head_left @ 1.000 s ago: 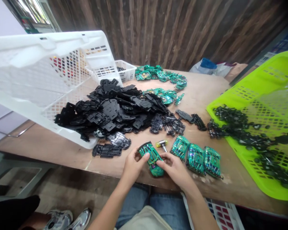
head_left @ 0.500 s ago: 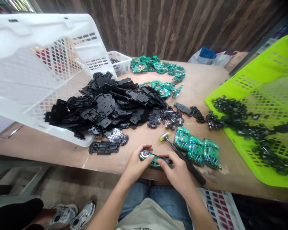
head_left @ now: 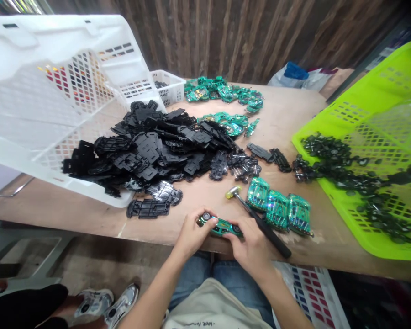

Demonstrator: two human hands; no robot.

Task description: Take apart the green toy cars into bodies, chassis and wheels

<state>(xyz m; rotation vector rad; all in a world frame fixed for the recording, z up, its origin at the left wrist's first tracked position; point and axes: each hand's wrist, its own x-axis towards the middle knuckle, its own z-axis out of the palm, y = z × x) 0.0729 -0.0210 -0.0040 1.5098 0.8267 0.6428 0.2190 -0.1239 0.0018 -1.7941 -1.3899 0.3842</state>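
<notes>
Between my two hands, near the table's front edge, is a shiny green toy car (head_left: 221, 226) with black wheels, its side turned towards me. My left hand (head_left: 193, 234) grips the end with the left wheel, thumb on the body. My right hand (head_left: 249, 241) closes round the other end, fingers partly covering the wheel there. Just beyond my right hand lies a hammer (head_left: 256, 219) with a yellowish head and a black handle. Three green car bodies (head_left: 277, 209) rest in a row to the right of the hammer.
Black car bases (head_left: 150, 151) spill from a tipped white basket (head_left: 55, 160). Wheels on axles (head_left: 329, 153) fill a tilted lime-green basket (head_left: 366, 244) at right. More green bodies (head_left: 222, 91) and a small white basket (head_left: 173, 91) stand at the back. A person's shoes (head_left: 121, 304) show at lower left.
The toy car has turned slightly in my hands, so more of its green side shows. My left thumb and my right fingers have shifted on it. Both hands still hold it.
</notes>
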